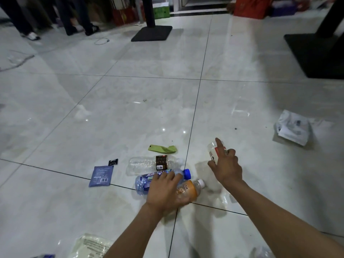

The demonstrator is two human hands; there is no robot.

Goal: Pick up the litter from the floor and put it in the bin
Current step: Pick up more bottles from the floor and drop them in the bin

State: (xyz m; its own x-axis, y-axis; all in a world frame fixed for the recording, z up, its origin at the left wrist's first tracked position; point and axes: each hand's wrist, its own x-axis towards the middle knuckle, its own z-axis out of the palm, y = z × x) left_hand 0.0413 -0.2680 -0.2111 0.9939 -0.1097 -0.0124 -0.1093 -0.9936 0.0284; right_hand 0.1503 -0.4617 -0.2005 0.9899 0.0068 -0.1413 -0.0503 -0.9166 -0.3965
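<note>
**Both grips busy, more bottles within reach**

Right hand (226,168) has its grip closed around a small clear bottle with a red and white label (216,151), index finger stretched along it, lifted just off the floor (130,108). Left hand (163,190) lies with fingers bent over two bottles lying side by side: the blue-capped bottle (149,180) and the orange bottle (189,189); whether it truly clasps either cannot be told.

Both bottles lie with long axes running from 9 to 3 o'clock, caps toward 3, straight across the left palm. The left hand is plainly the nearer one. At 12 o'clock from it, just beyond, lies a clear bottle with a brown label (154,163), same axis. Further at 12 sits a green wrapper (162,148); at 9, a blue packet (101,175). Crumpled paper (293,129) lies well apart at 2 o'clock. No bin shows.
</note>
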